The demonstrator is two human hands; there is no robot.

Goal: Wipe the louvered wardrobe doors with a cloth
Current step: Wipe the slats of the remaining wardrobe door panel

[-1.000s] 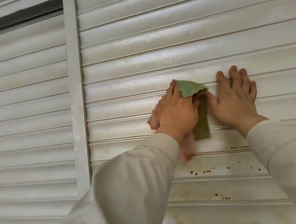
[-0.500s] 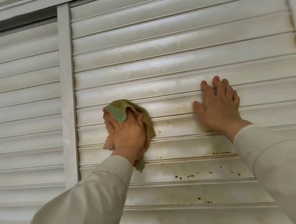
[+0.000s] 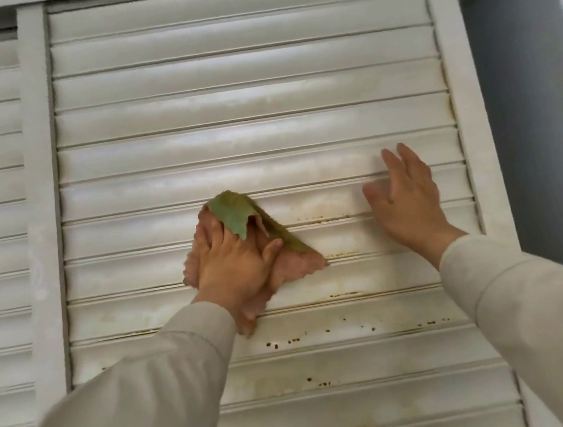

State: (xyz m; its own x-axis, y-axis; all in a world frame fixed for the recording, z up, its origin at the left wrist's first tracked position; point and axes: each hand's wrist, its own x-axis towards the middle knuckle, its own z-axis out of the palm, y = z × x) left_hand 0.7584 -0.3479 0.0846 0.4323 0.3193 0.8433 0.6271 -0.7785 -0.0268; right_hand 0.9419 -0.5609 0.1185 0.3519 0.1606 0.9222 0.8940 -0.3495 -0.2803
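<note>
left hand (image 3: 235, 262) presses cloth (image 3: 239, 214) flat on stained white louvered door (image 3: 232, 142); right hand (image 3: 406, 198) spread beside it

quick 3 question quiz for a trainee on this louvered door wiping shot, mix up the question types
1. True or false: the right hand grips the cloth.
2. Which hand presses the cloth against the louvered door?
A. left hand
B. right hand
C. both hands
3. Fill in the missing word: the brown specks sit on slats ______ the cloth.

Key
1. False: it lies with straight fingers on the slats, apart from the cloth.
2. A
3. below
</note>
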